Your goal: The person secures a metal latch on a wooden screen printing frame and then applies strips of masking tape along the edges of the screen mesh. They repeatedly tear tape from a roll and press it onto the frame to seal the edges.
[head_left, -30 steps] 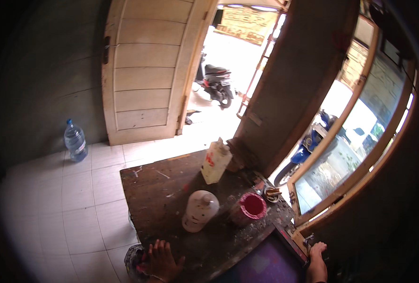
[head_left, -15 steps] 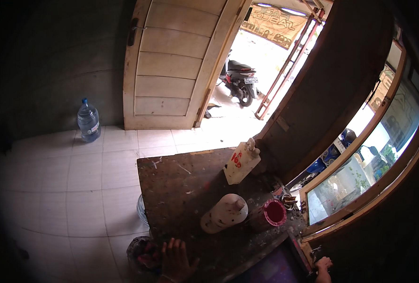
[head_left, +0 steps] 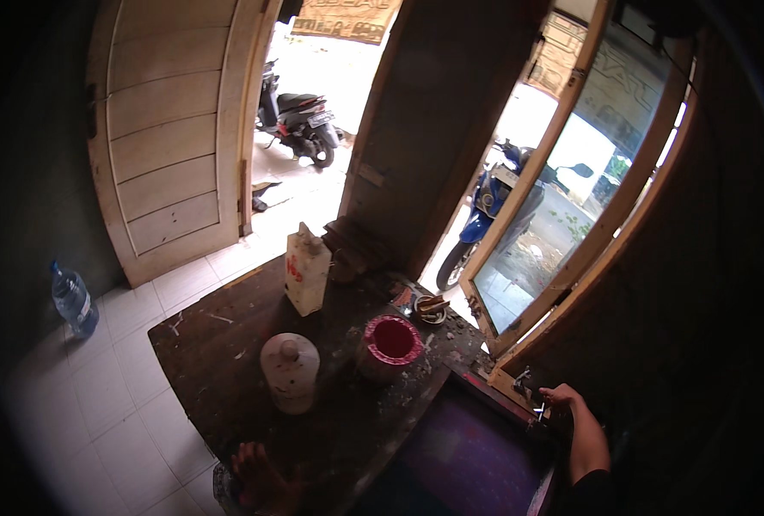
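Holding nothing visible at seven o'clock, the left hand (head_left: 260, 477) has its fingers spread. The purple framed screen (head_left: 476, 447) lies at five; at four come the metal fitting (head_left: 523, 378) and the right hand (head_left: 561, 396), whose grip I cannot tell. Working that fitting seems the step in hand, next calling for a firm pinch.
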Tool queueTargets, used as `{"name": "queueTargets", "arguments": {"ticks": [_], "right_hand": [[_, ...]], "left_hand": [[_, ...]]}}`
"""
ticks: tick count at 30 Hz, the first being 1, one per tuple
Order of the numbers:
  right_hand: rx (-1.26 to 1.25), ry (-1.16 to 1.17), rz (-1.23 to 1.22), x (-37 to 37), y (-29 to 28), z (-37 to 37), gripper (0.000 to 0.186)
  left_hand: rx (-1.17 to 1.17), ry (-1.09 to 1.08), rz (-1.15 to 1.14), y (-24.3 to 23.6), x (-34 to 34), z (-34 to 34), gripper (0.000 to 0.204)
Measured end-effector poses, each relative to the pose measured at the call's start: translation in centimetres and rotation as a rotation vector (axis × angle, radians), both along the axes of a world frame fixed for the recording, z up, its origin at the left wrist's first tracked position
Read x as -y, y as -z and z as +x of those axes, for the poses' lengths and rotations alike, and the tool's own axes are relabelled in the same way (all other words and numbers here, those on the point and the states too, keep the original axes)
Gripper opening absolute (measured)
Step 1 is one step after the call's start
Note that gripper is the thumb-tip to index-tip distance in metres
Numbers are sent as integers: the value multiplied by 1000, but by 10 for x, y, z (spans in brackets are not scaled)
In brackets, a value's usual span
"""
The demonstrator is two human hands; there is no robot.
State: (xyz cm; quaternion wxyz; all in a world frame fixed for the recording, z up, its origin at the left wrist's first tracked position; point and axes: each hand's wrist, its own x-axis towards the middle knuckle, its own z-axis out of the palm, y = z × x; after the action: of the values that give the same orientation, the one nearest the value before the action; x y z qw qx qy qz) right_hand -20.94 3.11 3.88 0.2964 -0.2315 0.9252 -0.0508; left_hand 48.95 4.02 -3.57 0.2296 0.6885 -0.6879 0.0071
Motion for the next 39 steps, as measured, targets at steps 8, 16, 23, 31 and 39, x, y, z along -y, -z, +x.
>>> {"name": "queueTargets", "arguments": {"ticks": [8,16,23,31,39], "right_hand": [[398,-186,-133,-29,7,-44,45],[478,-365,-114,-27,6,-39,46],[482,-317,-132,-29,11,-32,49],[309,-373,-123,-21,9,-28,48],[52,-267,81,-6,41,-73,61]], "left_hand": [[69,24,-19,13,3,-7,80],[144,8,-99,-9,-1,-20,67],[142,28,-57,-9,2,-19,67],[144,4,-31,25,3,-3,77],[117,-16,-16,16,1,-1,71]]}}
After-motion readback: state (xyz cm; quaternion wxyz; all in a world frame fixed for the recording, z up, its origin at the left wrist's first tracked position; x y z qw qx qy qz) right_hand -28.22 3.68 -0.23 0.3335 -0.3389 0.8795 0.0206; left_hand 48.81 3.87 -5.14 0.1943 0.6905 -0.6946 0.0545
